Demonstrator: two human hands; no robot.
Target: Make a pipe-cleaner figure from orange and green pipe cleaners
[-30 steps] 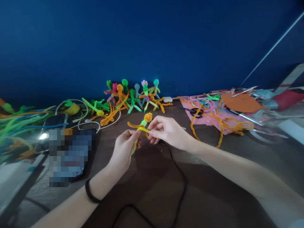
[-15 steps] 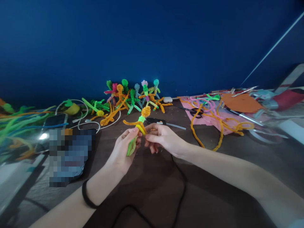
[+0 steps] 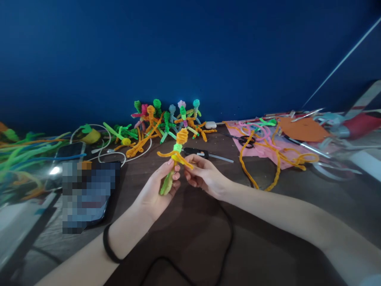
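A pipe-cleaner figure point(image 3: 181, 137) with a coiled orange head, light green neck and orange arms stands upright between my hands. My left hand point(image 3: 159, 183) pinches its yellow middle, and the green lower part hangs down beside the fingers. At the figure's right arm is my right hand point(image 3: 205, 174), its thumb and index finger closed close to the arm's end. Whether those fingers hold the arm is hard to make out. Several similar finished figures point(image 3: 166, 123) lean together against the blue wall.
At the left are green pipe cleaners point(image 3: 26, 153) and a dark phone point(image 3: 92, 198). A glue gun point(image 3: 195, 152) lies behind my right hand. Scissors point(image 3: 246, 141) and orange pipe cleaners point(image 3: 278, 171) lie at the right. A black cable point(image 3: 229, 238) crosses the front.
The figure has turned more upright, its orange right arm now showing in full. My right hand has drawn slightly right, away from the yellow middle.
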